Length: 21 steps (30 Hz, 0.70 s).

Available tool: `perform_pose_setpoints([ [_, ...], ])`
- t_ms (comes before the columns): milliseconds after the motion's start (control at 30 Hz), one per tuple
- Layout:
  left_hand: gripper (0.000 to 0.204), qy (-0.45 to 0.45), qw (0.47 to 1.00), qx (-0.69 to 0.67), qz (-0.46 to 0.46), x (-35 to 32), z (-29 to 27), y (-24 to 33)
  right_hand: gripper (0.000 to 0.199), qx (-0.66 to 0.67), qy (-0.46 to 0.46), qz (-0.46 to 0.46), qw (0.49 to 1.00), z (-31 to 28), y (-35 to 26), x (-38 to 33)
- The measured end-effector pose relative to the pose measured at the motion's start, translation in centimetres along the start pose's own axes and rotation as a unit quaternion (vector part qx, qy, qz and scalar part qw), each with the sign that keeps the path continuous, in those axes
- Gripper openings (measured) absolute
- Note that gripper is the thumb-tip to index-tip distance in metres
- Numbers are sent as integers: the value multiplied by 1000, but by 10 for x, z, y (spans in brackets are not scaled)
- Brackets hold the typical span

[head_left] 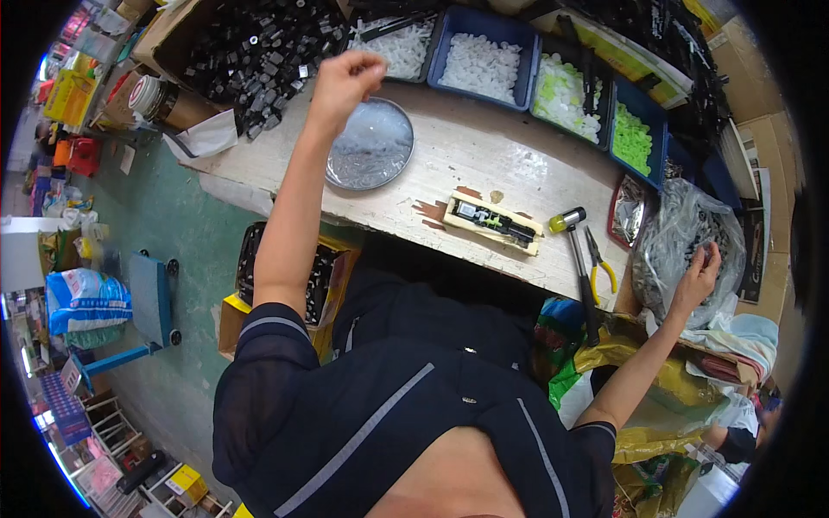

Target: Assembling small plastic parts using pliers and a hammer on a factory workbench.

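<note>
My left hand (345,79) is raised over the far left of the wooden bench (484,164), between a cardboard box of black plastic parts (259,52) and a round metal dish (371,142). Its fingers are bunched together; I cannot see whether they pinch anything. My right hand (699,276) lies with fingers spread on a clear plastic bag of dark parts (678,237) at the bench's right end. A wooden jig holding a black part (492,223) sits at the front edge between the two hands.
A mallet (572,226) and yellow-handled pliers (602,263) lie right of the jig. Blue bins of white parts (484,62) and green parts (633,138) line the back. A small tray of shiny bits (628,211) stands beside the bag. A blue hand truck (154,298) is on the floor.
</note>
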<state>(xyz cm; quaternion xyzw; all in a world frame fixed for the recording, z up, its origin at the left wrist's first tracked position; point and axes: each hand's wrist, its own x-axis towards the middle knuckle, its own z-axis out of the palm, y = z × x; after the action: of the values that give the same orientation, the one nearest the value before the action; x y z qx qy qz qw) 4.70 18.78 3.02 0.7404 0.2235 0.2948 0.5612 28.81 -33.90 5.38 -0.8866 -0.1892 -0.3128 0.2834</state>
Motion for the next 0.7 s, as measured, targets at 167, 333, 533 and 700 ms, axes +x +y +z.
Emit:
perform_pose_setpoints([
  [167,8,-8,945,295,144,-83,-5,-8,21,72,-108,-77,989,12,-78,-13],
  [333,11,-25,933,338,119,-107,4,-12,19,100,-183,-204,956,42,-116,-31],
  [533,7,-3,893,420,164,-102,17,-33,17,114,-240,-180,947,59,-141,-57],
  [700,3,11,871,455,184,-96,23,-40,18,131,-242,-169,946,65,-154,-67],
])
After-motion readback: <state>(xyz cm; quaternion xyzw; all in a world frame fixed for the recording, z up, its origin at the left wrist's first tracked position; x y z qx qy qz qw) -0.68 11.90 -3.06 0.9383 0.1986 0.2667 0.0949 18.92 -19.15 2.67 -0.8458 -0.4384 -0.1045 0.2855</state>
